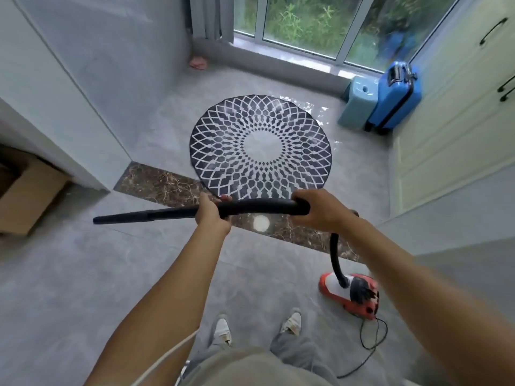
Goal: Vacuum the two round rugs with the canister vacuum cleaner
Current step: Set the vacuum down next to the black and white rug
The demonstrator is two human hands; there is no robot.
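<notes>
A round rug [260, 147] with a dark and white diamond pattern lies on the grey floor ahead of me. I hold the black vacuum wand [156, 214] level in front of me, its bare tip pointing left. My left hand [212, 214] grips the wand near its middle. My right hand [317, 208] grips the curved handle end. From there the black hose [335, 260] drops to the red and white canister vacuum [349, 293] on the floor by my right foot. Only one rug is in view.
A blue suitcase [394, 98] and a pale blue stool [356, 103] stand at the right by the window. White cabinets [457, 121] line the right side. A cardboard box [28, 196] sits at the left. The vacuum's power cord [370, 344] loops on the floor near my feet.
</notes>
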